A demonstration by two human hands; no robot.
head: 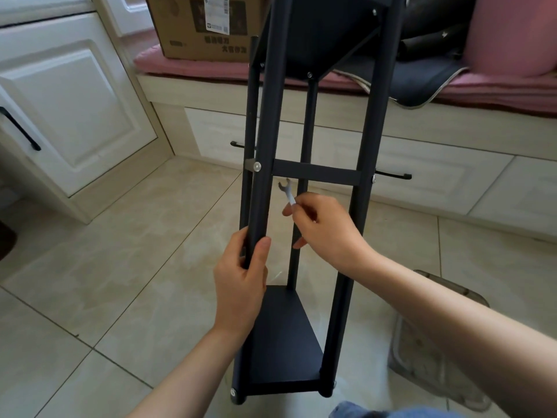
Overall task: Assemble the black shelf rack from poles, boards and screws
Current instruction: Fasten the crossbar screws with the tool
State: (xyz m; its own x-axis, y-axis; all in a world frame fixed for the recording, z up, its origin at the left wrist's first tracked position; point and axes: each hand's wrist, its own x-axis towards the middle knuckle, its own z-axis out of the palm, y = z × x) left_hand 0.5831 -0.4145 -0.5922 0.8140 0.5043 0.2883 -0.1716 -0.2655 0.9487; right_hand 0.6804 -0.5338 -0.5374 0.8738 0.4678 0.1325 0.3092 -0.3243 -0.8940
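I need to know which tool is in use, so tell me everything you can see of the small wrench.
The small wrench is a flat, silvery, metal-looking open-end spanner. Its forked head points up, just below the rack's black crossbar; whether it touches the crossbar or a fastener cannot be told. It tilts, handle running down-right into the right hand, which pinches it at the fingertips. Only the head and upper handle show.

The tall black metal shelf rack with round poles is leaning away toward 12 o'clock, its dark flat board sitting near 6, a thin crossbar running across mid-frame, silver screws showing at the joints.
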